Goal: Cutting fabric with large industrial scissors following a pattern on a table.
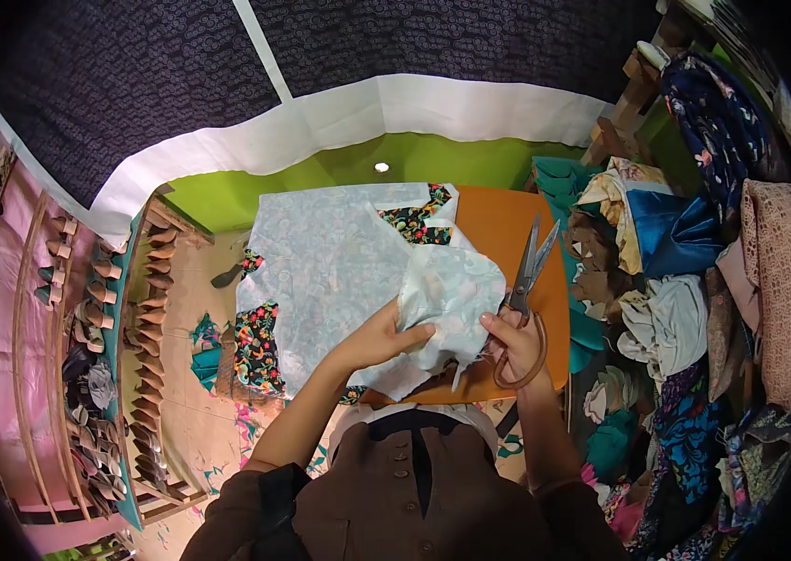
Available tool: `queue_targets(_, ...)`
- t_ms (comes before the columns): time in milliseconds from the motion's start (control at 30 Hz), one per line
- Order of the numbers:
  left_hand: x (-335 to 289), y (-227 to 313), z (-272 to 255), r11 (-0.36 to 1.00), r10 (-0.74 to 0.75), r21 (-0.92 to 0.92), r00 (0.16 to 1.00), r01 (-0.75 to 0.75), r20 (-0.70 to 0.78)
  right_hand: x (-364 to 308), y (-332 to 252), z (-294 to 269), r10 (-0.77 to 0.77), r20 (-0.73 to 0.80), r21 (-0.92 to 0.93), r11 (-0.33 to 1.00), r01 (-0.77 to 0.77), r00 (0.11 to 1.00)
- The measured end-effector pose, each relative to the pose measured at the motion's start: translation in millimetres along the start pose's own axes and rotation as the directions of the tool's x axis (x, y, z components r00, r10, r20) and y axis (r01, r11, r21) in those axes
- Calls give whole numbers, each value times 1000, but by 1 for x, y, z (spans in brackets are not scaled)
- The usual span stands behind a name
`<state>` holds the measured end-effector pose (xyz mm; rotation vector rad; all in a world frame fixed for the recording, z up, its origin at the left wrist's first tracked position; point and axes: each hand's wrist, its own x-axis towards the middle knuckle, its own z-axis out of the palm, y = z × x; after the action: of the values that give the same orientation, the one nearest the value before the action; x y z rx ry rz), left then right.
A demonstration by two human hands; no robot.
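A pale, light-patterned piece of fabric (452,290) is held up in front of me, above the table. On its left side my left hand (384,335) is closed, thumb on top and the other fingers partly hidden. My right hand (515,341) pinches the cloth's right edge while large scissors (528,266) hang on its fingers, dark blades apart and pointing away, brown handles around the hand. Under it lies a wide whitish cloth (321,243), with black floral fabric (258,351) showing at its left edge and more at the top right.
The orange table (489,215) shows on the right. Piled fabrics (667,318) stand close beside it. At the left, a rack (148,374) holds several wooden shoe-shaped forms. Scraps (246,430) litter the tiled floor. A dark patterned curtain (433,47) hangs before a green wall.
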<state>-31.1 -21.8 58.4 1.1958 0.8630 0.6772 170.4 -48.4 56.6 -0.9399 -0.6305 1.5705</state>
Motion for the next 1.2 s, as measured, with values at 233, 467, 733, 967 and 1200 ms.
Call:
queue_targets(233, -4, 9, 12, 997, -73, -1, 997, 73, -4, -6, -7, 2, -43, 82, -62, 997, 48, 996)
queue_targets(467, -4, 4, 12, 998, -61, -26, 994, 59, -86, -11, 5, -14, 36, 91, 5, 999, -37, 995)
queue_targets(733, -2, 1, 11, 973, -18, -228, 985, -21, -171, -16, 17, -20, 93, 55, 90, 991, -98, 994)
queue_targets(967, -4, -1, 9, 980, -14, -200, 991, -14, -136, -22, 7, -10, 34, 78, 95, 995, -41, 996)
queue_targets(1200, -4, 1, 12, 993, 22, -112, 975, -48, -221, -26, -1, -3, 86, 120, 35, 995, -91, 989)
